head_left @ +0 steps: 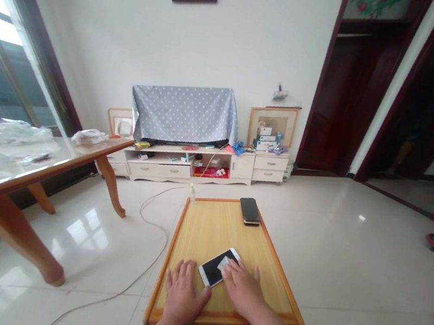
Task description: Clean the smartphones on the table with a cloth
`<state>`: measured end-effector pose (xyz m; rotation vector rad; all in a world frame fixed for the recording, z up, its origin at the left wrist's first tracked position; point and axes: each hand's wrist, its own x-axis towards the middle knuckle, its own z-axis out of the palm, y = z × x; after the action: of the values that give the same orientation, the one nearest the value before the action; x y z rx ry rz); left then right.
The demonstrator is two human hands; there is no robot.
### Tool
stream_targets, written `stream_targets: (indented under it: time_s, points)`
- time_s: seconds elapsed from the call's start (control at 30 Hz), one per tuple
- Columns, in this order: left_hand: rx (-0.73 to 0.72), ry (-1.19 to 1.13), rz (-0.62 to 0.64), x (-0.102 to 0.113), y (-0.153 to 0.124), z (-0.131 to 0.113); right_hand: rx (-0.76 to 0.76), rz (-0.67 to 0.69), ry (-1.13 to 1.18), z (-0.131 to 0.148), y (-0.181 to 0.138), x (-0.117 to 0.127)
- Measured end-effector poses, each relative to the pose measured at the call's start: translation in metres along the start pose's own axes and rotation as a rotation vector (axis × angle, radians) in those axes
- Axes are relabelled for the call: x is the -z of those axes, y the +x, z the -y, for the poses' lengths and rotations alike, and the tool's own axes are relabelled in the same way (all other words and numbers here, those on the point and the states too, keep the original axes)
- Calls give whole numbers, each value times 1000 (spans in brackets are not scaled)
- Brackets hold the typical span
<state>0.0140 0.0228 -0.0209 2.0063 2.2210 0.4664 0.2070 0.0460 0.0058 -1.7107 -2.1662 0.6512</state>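
Note:
A white phone (213,270) with a dark screen lies on a small low wooden table (207,227) in front of me. My left hand (182,291) rests flat and open on the tabletop, its thumb beside the phone's near left edge. My right hand (242,286) lies over the phone's right side, its fingertips pressing a small white wipe (224,263) onto the screen. A second, black phone (249,210) sits at the table's far right corner, apart from both hands.
A larger glass-topped wooden table (14,169) with plastic bags stands to the left. A white cable (143,261) runs across the tiled floor. A low TV cabinet (200,165) with a cloth-covered set stands against the far wall. Dark doorways open on the right.

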Motion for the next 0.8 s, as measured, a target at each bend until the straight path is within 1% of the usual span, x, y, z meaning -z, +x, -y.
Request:
stream_targets:
  time_s: [0.07,0.17,0.27,0.43,0.57,0.67,0.8]
  points:
    - [23,16,17,-1,1,0,-7,-12,7,-6,5,-2]
    - [31,29,67,-1,2,-1,30,-30,-1,-9,5,-12]
    - [41,39,87,3,2,-3,48,-47,-9,-9,5,-18]
    - [71,33,124,10,2,-5,69,-56,-14,-12,10,-21]
    - [105,10,153,17,3,-6,79,-111,-28,-12,8,-30]
    - [101,-5,132,24,2,-11,100,-182,-20,-8,5,-32]
    - [95,-61,44,28,0,-18,131,-287,41,-4,3,-28]
